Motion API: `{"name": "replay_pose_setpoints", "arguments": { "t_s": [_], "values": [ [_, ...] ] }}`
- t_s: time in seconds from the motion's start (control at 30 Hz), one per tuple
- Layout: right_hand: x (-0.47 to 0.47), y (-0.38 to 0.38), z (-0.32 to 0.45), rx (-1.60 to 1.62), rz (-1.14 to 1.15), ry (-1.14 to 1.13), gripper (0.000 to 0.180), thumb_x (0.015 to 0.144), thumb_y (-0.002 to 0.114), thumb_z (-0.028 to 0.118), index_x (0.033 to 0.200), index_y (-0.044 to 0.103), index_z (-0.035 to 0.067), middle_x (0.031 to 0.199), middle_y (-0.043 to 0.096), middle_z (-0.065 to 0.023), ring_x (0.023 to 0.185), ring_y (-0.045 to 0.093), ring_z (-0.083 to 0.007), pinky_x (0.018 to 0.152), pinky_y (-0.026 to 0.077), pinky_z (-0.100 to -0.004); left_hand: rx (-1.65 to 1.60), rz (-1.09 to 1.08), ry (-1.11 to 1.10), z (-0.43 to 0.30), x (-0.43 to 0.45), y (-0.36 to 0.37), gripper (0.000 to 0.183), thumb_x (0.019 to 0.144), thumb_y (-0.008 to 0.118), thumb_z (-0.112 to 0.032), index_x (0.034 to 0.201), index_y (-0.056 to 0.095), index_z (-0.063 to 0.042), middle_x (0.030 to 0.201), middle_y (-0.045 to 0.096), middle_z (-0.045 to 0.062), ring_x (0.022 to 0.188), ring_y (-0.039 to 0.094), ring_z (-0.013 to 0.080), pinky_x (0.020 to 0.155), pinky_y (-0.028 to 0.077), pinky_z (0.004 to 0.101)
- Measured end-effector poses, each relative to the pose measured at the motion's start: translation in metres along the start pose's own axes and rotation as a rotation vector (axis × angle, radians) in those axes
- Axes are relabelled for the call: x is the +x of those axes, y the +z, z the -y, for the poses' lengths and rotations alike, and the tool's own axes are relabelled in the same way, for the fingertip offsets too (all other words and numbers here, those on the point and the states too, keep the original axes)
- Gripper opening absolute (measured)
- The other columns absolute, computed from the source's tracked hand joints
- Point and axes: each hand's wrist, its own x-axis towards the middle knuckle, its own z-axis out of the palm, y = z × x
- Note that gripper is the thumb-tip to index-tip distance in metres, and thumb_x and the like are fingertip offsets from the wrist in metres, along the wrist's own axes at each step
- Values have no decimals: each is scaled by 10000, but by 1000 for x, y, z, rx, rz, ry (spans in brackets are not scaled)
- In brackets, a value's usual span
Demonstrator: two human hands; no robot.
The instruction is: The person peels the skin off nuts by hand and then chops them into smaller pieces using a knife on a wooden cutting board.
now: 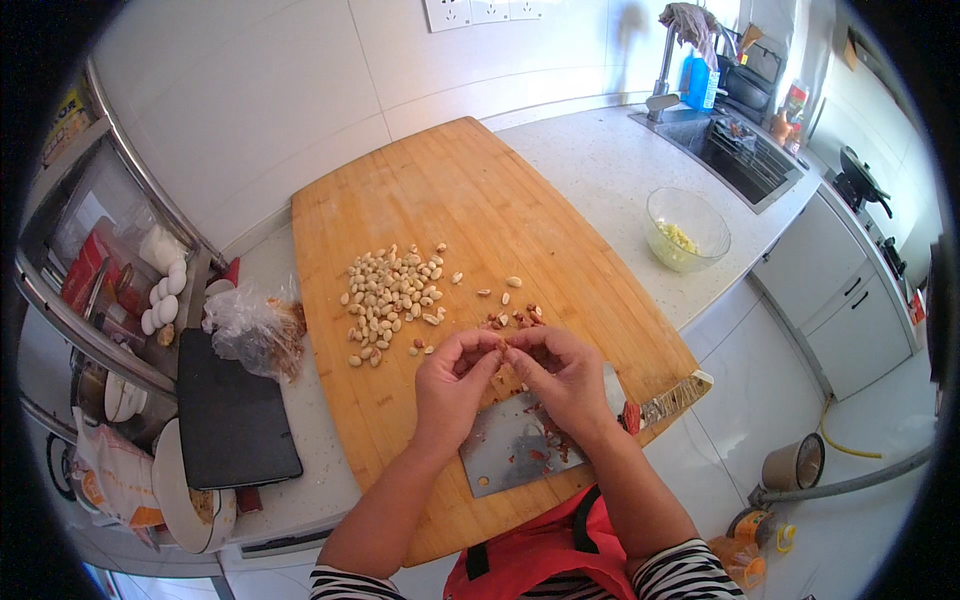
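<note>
Fingertips together, my left hand (461, 382) and my right hand (562, 375) pinch a small reddish-skinned peanut (502, 345) between them. Beneath my wrists a cleaver (499, 442) lies flat on the bamboo cutting board (420, 180), bits of red peanut skin (555, 442) scattered over its blade. Its cord-wrapped handle (675, 397) points right, past the board's edge. Just beyond my fingers sits a small group of skin-on peanuts (531, 316). A larger pile of pale, peeled peanuts (394, 289) spreads to the left, with a few loose ones between the two.
A glass bowl (688, 232) with chopped pale-green pieces stands on the counter at right, near the sink (739, 161). Left of the board are a crumpled plastic bag (251, 330), a black flat case (232, 412), and a rack (135, 210) holding eggs (165, 300).
</note>
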Motion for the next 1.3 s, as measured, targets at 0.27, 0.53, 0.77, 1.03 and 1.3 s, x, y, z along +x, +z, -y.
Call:
{"name": "replay_pose_setpoints", "arguments": {
  "t_s": [0.27, 0.53, 0.77, 1.03, 1.3],
  "values": [
    [-1, -6, 3, -14, 118, 191, 104, 790, 584, 69, 846, 583, -19, 722, 583, 1, 654, 520, -40, 583, 422, -170, 156, -17, 124, 3, -4, 2, 126, 775, 572, 29, 894, 600, -2, 857, 599, 43, 757, 570, 87, 656, 470, 199],
    [1, -5, -1, 64, 121, 189, 108, 785, 586, 88, 829, 584, -10, 693, 572, 5, 613, 508, -39, 542, 411, -178, 62, 29, 36, -1, -2, -1, 132, 772, 573, 37, 892, 610, -1, 841, 610, 41, 732, 570, 83, 653, 464, 193],
    [1, -8, 4, 19, 141, 246, 122, 799, 577, 96, 850, 576, -15, 697, 572, -2, 607, 517, -48, 545, 415, -175, -15, 50, -6, 0, -2, -3, 130, 772, 571, 40, 886, 614, -4, 845, 613, 43, 740, 568, 79, 659, 464, 190],
    [1, -8, 3, 124, 165, 251, 120, 796, 582, 110, 814, 580, -9, 675, 566, 5, 595, 507, -38, 512, 402, -173, 174, 25, 59, -7, -5, 0, 123, 766, 580, 32, 881, 607, 0, 846, 606, 37, 748, 569, 80, 657, 468, 195],
    [3, -10, 5, 237, 186, 320, 112, 815, 556, 103, 842, 562, -6, 697, 578, -19, 605, 543, -68, 551, 439, -187, 103, 19, 36, -6, -4, -1, 223, 759, 577, 37, 974, 535, -2, 813, 566, 26, 729, 543, 62, 638, 457, 180]
  ]
}}
